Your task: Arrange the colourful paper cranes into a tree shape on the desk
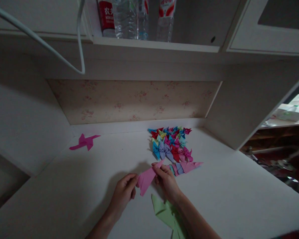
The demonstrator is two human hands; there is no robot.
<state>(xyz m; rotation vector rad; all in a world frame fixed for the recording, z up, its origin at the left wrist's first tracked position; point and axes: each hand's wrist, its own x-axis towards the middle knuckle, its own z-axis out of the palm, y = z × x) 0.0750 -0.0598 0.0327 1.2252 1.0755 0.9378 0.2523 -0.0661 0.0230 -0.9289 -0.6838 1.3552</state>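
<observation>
The left hand [126,189] and right hand [165,179] pinch opposite ends of the pink paper [147,179], lower centre of the frame; probably light, easily creased, best held by folded edges.

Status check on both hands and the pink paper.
Left hand and right hand gripping folded pink paper. Green paper partly hidden by right forearm. Colourful paper pile beyond right hand.
</observation>
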